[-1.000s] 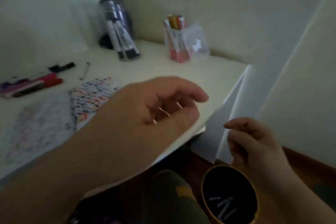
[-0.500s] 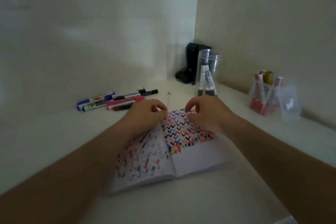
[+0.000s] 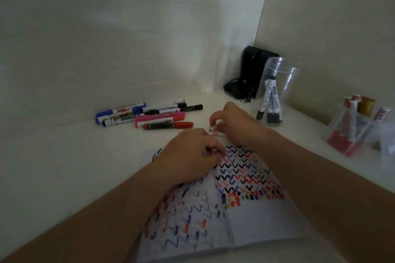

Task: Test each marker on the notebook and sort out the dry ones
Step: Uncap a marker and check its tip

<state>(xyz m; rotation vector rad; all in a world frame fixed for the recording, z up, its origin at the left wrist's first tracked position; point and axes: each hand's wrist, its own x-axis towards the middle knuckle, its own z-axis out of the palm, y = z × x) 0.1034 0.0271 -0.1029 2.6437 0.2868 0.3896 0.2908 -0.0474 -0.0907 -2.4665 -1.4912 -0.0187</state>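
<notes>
Two hands at notebook's (image 3: pixel 245 209) top edge | right hand (image 3: pixel 233 123) pinches a pink marker (image 3: pixel 217 134) lying just beyond the page | left hand (image 3: pixel 192 153) curled, contents unclear | risk: unsorted pile (image 3: pixel 147 116) nearby, tested marker could rejoin it by mistake.

No wording can be read anywhere from here. The markers lying in a row (image 3: pixel 149 116) by the wall carry printed labels on their barrels, but the print is too small and blurred to make out. The same goes for the labels on the markers standing in the clear jar (image 3: pixel 271 100) in the corner. The open notebook (image 3: pixel 245 177) bears only rows of hand-drawn V-shaped ticks and zigzags in red, blue and black, no letters or numbers.
</notes>
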